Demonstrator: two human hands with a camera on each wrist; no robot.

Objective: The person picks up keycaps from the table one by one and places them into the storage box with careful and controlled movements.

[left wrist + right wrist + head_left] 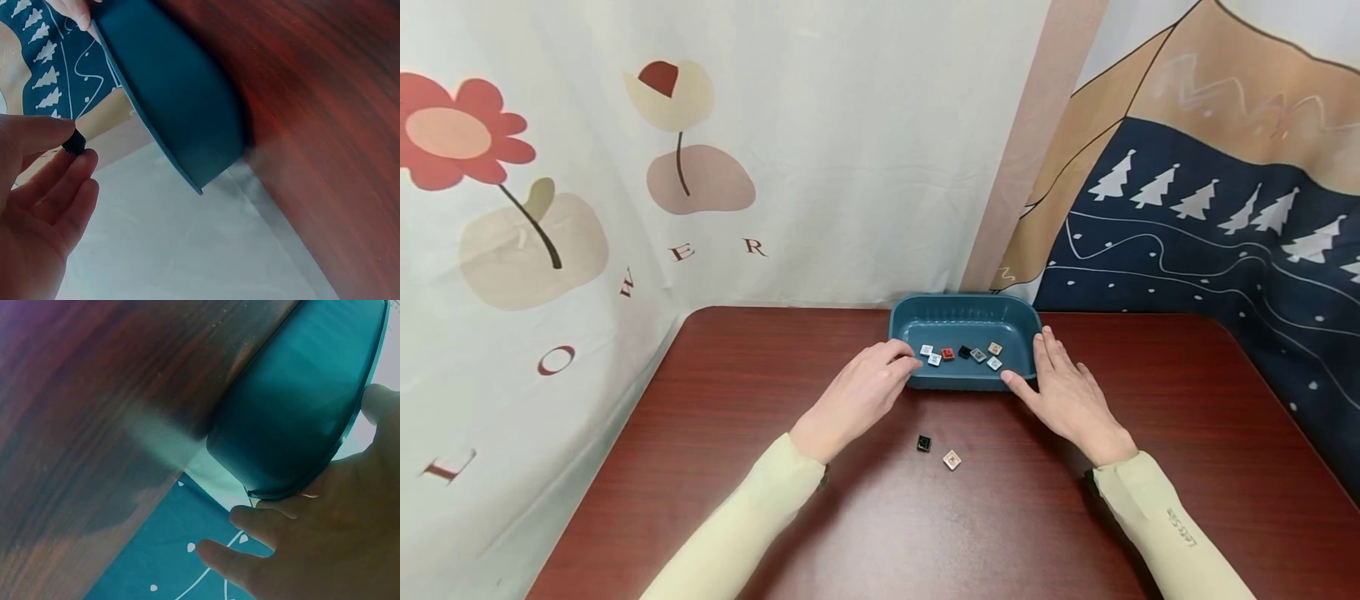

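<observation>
A blue rectangular basin (pixel 977 382) stands at the table's far edge. Several small square pieces lie in it: white, grey, tan, black and a red piece (pixel 947 354). My left hand (pixel 865 383) is at the basin's near left corner, fingertips over the rim. Between thumb and fingers it pinches a small black block (pixel 75 142), seen in the left wrist view. With fingers mostly straight and spread, my right hand (pixel 1067 396) rests against the basin's right side, its thumb at the front rim. The right wrist view shows that thumb (pixel 377 403) at the rim.
On the dark red wooden table (pixel 715 467), a black square piece (pixel 924 443) and a cream square piece (pixel 952 460) lie in front of the basin. Behind the table hangs a printed curtain (pixel 850 167), right beside its back edge.
</observation>
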